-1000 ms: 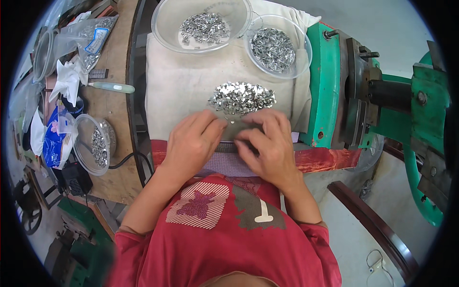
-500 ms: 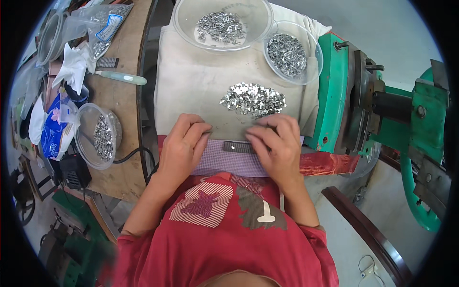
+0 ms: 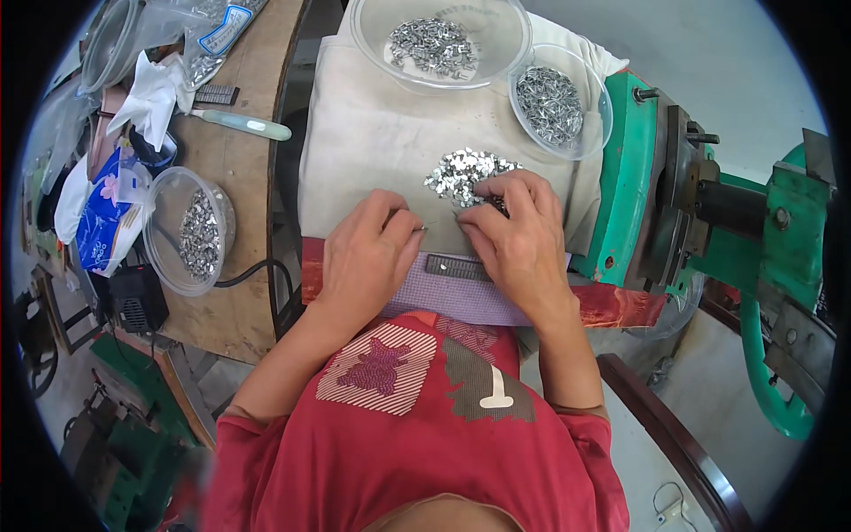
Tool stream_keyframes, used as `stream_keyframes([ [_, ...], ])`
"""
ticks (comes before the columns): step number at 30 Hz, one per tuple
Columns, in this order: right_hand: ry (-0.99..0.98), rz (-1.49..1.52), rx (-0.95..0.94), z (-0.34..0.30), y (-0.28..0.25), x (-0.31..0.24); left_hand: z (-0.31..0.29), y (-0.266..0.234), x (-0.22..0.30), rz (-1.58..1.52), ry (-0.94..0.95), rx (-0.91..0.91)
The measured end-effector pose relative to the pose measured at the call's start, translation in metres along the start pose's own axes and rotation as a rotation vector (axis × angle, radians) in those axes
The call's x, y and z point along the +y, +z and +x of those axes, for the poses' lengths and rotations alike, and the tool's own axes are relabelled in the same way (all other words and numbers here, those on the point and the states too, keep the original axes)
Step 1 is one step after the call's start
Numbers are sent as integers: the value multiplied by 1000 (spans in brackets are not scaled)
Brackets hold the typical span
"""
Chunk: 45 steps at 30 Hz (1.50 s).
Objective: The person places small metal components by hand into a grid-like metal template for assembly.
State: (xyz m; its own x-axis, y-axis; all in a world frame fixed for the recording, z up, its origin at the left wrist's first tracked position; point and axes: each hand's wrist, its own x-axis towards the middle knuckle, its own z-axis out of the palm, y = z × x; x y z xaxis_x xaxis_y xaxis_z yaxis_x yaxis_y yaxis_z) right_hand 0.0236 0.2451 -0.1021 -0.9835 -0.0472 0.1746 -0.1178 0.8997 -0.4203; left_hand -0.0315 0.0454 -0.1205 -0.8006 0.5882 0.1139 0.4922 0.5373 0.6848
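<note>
My left hand point(image 3: 374, 253) is closed in a pinch, and a tiny shiny metal piece point(image 3: 423, 228) shows at its fingertips. My right hand point(image 3: 525, 238) reaches onto the near right side of a heap of small silvery metal pieces point(image 3: 465, 175). Its fingers are curled together, covering part of the heap; what they hold, if anything, is hidden. Between my hands, nearer my body, a dark slotted metal block point(image 3: 458, 269) lies on a purple woven mat point(image 3: 417, 297). One bright piece sits toward its left end.
Beyond the heap, a large clear bowl point(image 3: 372, 58) and a smaller clear tub point(image 3: 606, 124) hold metal parts on pale cloth point(image 3: 355, 133). A green machine point(image 3: 625, 177) borders the right. On the left wooden table point(image 3: 239, 177) are another tub point(image 3: 164, 266), a light-green-handled tool point(image 3: 248, 122) and tissues point(image 3: 146, 102).
My right hand has moved farther away onto the heap, covering more of it. A tiny metal piece now shows at my left fingertips. The whole view has shifted slightly.
</note>
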Motion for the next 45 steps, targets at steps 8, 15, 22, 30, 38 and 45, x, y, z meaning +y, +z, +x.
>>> stream_keyframes([
  [8, -1, 24, 54, -10, 0, 6, -1, -7, 1, -6, -14, -43],
  [15, 100, 217, 112, -44, 4, -23, 5, -13, -8, -60, 36, -151],
  [22, 117, 171, 129, -46, 4, -19, 4, -14, -9, -81, 7, -133],
  [30, -13, -43, 133, 0, 10, 7, -6, -12, -8, -72, 51, -79],
  [38, -56, -50, 124, 2, 6, 6, -19, -2, 1, -168, 146, -45],
  [45, -3, -70, 101, 5, 5, 1, -17, 4, -3, -158, 169, -92],
])
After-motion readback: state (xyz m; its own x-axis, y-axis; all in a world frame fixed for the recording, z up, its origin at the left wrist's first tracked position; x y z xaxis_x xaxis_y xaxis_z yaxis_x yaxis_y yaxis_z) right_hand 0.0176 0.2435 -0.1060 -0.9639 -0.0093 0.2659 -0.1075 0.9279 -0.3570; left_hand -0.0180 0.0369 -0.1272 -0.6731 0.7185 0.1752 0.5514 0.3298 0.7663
